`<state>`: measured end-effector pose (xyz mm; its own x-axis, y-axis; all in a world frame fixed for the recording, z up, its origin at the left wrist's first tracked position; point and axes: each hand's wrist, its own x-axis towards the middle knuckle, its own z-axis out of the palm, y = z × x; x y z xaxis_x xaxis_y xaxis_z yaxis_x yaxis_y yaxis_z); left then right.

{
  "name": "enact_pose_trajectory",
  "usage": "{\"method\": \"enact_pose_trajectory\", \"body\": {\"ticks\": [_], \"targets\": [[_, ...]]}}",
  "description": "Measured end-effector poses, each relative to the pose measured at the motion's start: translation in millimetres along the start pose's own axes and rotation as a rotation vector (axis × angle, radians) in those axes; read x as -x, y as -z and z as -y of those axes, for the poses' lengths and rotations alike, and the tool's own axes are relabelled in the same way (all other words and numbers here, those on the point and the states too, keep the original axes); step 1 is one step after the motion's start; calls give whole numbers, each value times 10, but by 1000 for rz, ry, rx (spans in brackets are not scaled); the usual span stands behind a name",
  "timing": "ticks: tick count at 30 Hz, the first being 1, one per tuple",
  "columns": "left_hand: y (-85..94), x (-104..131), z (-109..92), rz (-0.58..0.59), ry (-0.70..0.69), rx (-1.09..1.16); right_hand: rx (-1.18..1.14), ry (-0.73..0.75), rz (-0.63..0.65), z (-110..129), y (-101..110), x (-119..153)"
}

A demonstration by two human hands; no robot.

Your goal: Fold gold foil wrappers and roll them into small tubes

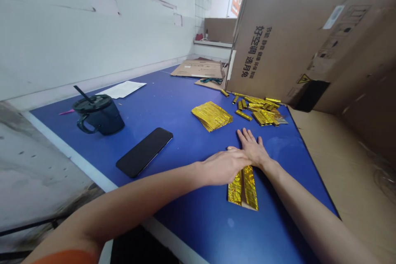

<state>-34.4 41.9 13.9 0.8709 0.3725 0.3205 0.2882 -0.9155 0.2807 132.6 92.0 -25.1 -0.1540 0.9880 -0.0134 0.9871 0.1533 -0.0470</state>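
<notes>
A sheet of gold foil paper (234, 191) lies on the blue table, its two long sides folded inward with a brown strip showing between them. My left hand (225, 167) is closed over the paper's far part, fingers bent and pressed down against my right hand; the fingertips are partly hidden. Flat on the table at the paper's far end, my right hand (254, 150) has its fingers spread. Beyond the hands lies a fanned stack of gold foil paper (212, 116). Several small gold rolls (262, 115) are heaped to its right.
A black phone (144, 152) and a dark lidded mug (100, 115) with a straw stand on the left. White papers (123, 89) lie behind the mug. A large cardboard box (284, 49) leans along the right, and flat cardboard (198, 68) lies at the back.
</notes>
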Motion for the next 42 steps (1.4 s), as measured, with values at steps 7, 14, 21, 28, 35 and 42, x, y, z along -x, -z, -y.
{"method": "enact_pose_trajectory", "body": {"ticks": [7, 14, 21, 28, 35, 42], "targets": [[-239, 177, -12, 97, -20, -108, -13, 17, -31, -11, -21, 6], [-216, 372, -272, 121, -39, -115, -31, 15, -32, 13, 8, 19], [-250, 419, -369, 97, -28, -151, -30, 2, -21, 15, 21, 17], [-267, 414, -365, 93, -75, -183, -51, -11, -95, 14, 3, 21], [-306, 436, -357, 55, -33, -138, -37, -88, -192, -36, 114, 70], [-296, 432, -369, 55, 20, -98, 2, 245, -99, 226, 165, 561]]}}
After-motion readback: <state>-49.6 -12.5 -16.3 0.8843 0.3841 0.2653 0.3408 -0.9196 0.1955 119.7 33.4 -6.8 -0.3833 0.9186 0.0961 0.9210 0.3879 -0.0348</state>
